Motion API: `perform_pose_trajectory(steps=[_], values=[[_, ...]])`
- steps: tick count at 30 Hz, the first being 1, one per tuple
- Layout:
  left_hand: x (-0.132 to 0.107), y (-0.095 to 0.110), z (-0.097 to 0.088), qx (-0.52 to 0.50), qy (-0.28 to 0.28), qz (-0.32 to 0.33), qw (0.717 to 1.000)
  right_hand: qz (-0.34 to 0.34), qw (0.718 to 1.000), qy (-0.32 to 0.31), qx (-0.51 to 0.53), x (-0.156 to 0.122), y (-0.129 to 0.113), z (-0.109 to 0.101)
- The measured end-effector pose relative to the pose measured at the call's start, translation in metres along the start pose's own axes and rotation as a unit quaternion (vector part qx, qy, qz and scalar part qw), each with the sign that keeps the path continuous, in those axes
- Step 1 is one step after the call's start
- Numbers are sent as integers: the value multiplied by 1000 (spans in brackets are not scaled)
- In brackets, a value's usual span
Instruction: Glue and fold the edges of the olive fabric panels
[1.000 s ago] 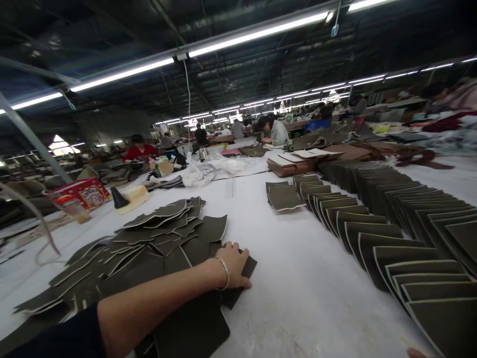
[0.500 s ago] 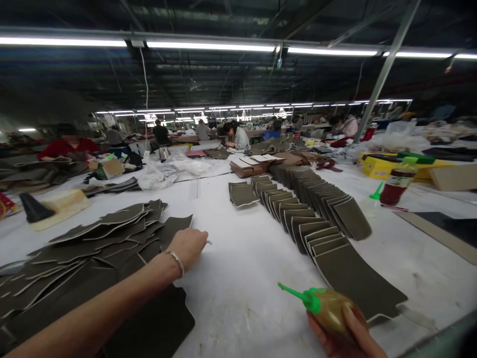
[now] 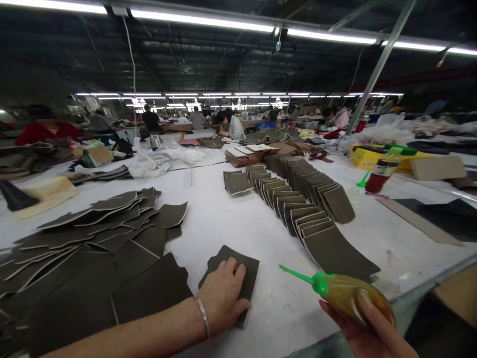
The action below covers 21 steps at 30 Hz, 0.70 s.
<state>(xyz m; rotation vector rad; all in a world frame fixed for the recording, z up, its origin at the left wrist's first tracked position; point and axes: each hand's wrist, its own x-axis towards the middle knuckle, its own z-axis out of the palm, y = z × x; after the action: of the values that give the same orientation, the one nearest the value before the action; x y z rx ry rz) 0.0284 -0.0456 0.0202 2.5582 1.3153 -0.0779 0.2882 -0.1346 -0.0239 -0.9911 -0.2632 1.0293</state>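
My left hand [image 3: 223, 293], a bracelet at its wrist, lies with fingers spread on a dark olive-grey leather piece [image 3: 248, 266] flat on the white table. In my right hand [image 3: 367, 323] is a squeeze bottle [image 3: 352, 298] of amber-brown liquid, held nearly level. Its green nozzle [image 3: 298, 275] points left, above the table and apart from the leather piece. To the left is a loose heap of similar leather pieces [image 3: 149, 278]. Overlapping pieces [image 3: 335, 248] form a curved row on the right, with a second row [image 3: 337, 201] beside it.
A bottle of dark red liquid [image 3: 380, 174] and a yellow box [image 3: 363, 157] stand at the right. Brown stacked pieces [image 3: 242, 156] and clear plastic bags [image 3: 149, 161] lie farther back. The near table edge [image 3: 421, 303] runs along the lower right. Several people work beyond.
My left hand has moved from the heap's edge toward me and right, and a leather piece now lies under it. The squeeze bottle has shifted slightly right and up. The view has tilted.
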Motion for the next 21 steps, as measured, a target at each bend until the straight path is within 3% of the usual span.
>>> perform_pose_trajectory(steps=[3,12,18,21], values=[[1,6,-3,-31,-34,-40,998,-12,999,-15,-33,-2,3,-1],[15,13,-4,-7,-37,-59,998,-103,976,-20,-189,-4,0,15],[16,12,-5,-10,-38,-52,998,-110,969,-59,-215,-1,0,14],[16,13,-4,-8,-33,-56,998,-103,973,-43,-204,-2,0,21]])
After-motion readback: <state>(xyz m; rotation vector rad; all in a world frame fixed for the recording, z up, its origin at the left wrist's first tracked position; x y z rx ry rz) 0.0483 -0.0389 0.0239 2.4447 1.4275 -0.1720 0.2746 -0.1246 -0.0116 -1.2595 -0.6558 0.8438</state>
